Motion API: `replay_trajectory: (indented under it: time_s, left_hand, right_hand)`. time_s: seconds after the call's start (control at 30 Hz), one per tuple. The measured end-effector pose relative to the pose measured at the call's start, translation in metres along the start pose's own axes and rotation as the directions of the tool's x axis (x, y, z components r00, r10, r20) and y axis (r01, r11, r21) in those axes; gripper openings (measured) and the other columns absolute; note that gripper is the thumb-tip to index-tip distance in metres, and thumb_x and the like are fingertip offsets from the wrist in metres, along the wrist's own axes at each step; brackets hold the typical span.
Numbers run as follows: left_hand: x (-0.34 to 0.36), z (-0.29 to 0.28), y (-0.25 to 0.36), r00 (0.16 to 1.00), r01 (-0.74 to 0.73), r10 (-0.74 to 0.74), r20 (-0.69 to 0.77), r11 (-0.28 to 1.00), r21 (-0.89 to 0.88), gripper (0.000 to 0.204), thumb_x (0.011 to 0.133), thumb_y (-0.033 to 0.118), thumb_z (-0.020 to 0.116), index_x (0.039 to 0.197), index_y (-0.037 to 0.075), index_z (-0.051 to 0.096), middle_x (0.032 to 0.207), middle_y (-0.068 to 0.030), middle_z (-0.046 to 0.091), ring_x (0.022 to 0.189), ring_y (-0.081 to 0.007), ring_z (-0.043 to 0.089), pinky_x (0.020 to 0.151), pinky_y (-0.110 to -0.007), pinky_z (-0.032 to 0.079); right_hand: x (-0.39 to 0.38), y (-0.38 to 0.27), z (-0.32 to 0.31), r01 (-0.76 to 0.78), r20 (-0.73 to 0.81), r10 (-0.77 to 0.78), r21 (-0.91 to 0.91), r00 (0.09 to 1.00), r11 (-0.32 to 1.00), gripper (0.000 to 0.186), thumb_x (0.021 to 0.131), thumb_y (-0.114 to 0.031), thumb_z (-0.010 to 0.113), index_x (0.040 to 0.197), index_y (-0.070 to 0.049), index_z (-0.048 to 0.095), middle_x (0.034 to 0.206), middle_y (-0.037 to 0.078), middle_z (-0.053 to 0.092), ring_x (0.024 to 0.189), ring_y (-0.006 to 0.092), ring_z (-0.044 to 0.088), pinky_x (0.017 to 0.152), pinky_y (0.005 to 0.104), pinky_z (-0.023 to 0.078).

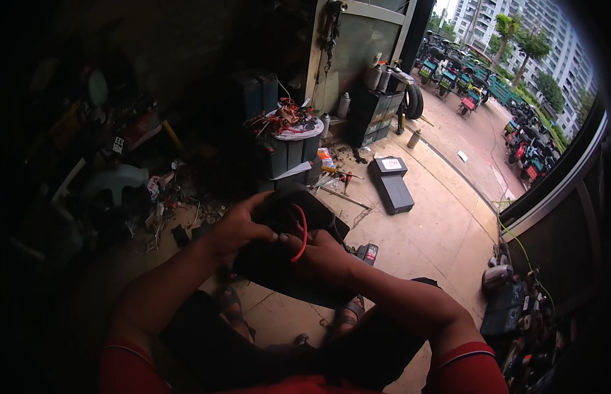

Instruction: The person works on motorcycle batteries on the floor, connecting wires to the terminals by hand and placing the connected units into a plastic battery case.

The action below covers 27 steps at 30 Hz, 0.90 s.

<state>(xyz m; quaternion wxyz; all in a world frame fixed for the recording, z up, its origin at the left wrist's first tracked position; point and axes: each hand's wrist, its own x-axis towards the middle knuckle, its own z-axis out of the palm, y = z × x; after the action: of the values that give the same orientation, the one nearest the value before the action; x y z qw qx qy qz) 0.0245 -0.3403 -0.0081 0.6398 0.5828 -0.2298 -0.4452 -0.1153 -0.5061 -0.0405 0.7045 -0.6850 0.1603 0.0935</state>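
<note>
A dark, bulky black object (272, 264) sits in front of me between my knees; its exact kind is lost in the shade. My left hand (243, 226) is closed at its upper left side, fingers bent and thumb pointing right. Against that thumb, the fingertips of my right hand (315, 253) press together in a pinch. What either hand pinches is too small and dark to make out. A thick red cable (304, 226) rises from the black object and loops down over the fingers of my right hand.
A grey battery-like case (393, 187) lies on the tiled floor ahead. Tangled red wires (289, 119) top a stack of dark batteries (295, 154). Spray cans (414, 138) stand near the doorway. Scattered scraps (181, 210) cover the left floor; clutter (506, 305) lines the right wall.
</note>
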Motion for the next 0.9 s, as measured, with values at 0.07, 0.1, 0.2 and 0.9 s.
replay_trajectory:
  time_s: [0.07,0.1,0.2,0.9]
  left_hand:
    - [0.002,-0.003,-0.001,1.0,-0.004,0.004,0.001,1.0,0.002,0.085,0.069,-0.008,0.07,0.148,0.002,0.037,0.119,-0.0131,0.062,0.107,-0.0246,0.065,0.09,-0.036,0.056]
    - [0.004,-0.004,-0.002,1.0,-0.018,0.018,-0.011,1.0,0.015,0.085,0.069,-0.008,0.07,0.147,0.002,0.037,0.119,-0.0132,0.062,0.106,-0.0244,0.065,0.089,-0.036,0.056]
    - [0.001,-0.009,0.002,0.998,-0.033,0.034,-0.062,0.999,0.021,0.085,0.07,-0.008,0.069,0.148,0.003,0.037,0.118,-0.0137,0.062,0.104,-0.0239,0.066,0.088,-0.035,0.057]
    - [0.003,-0.014,-0.005,1.0,0.002,-0.003,-0.002,0.972,-0.236,0.083,0.073,-0.012,0.068,0.147,0.007,0.036,0.114,-0.0166,0.065,0.093,-0.0272,0.07,0.082,-0.039,0.061]
  right_hand:
    - [0.004,0.006,0.001,0.07,-0.019,-0.072,-0.09,0.997,0.993,0.045,0.1,-0.044,0.059,0.096,0.0,0.067,0.075,0.0,0.062,0.064,0.0069,0.055,0.055,0.0244,0.043]
    - [0.005,0.007,0.002,0.138,-0.034,-0.146,-0.178,0.989,0.974,0.04,0.102,-0.041,0.056,0.094,-0.004,0.067,0.073,-0.004,0.06,0.064,0.005,0.054,0.056,0.0225,0.042]
    - [-0.007,-0.019,0.009,-0.045,0.071,0.041,0.066,0.997,0.997,0.04,0.101,-0.044,0.057,0.091,-0.006,0.066,0.071,-0.004,0.058,0.063,0.004,0.053,0.057,0.0227,0.042]
    - [-0.006,-0.027,-0.017,-0.192,0.454,-0.021,0.419,0.891,0.888,0.045,0.104,-0.026,0.047,0.138,0.003,0.046,0.125,0.017,0.063,0.113,0.0276,0.063,0.091,0.0369,0.053]
